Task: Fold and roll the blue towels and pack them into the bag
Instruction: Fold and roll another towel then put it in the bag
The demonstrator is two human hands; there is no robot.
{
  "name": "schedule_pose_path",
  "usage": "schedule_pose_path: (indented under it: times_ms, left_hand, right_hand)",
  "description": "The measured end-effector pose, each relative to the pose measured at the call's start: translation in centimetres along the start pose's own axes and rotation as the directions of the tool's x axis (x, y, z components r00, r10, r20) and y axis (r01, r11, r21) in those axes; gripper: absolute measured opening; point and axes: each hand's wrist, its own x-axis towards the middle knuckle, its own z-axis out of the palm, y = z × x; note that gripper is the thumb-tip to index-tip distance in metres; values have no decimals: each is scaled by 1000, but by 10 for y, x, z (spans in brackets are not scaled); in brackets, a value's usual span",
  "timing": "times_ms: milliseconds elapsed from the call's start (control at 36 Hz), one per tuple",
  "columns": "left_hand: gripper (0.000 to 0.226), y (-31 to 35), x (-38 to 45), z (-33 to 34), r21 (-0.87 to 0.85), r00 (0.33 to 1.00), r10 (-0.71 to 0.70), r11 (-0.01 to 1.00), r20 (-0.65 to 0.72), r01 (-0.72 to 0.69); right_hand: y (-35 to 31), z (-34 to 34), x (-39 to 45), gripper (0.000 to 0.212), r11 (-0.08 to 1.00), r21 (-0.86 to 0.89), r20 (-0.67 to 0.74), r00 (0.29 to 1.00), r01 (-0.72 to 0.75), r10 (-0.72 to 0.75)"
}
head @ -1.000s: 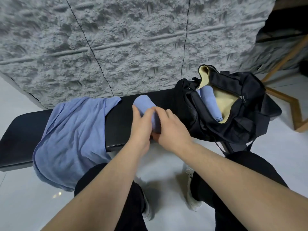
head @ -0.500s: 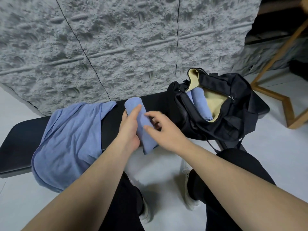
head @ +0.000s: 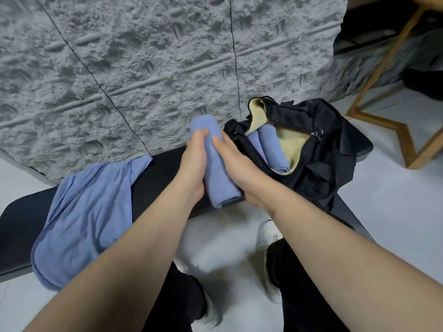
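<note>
Your left hand (head: 194, 161) and right hand (head: 236, 167) grip the rolled blue towel (head: 217, 164) between them above the counter (head: 19, 226), beside the open bag (head: 321, 149).

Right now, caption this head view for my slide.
Both hands grip a rolled blue towel beside the open black bag.

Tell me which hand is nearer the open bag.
Right. The right hand holds the rolled towel right beside the bag; the left hand grips the roll's far side.
</note>
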Motion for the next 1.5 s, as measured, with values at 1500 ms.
schedule_pose_path:
  times_ms: [1500]
  left_hand:
    - [28,-71,45,116,315,334,-91,-175,938,-933]
  right_hand:
    - [-23,-183,59,40,935,16,-443,836,-354,324]
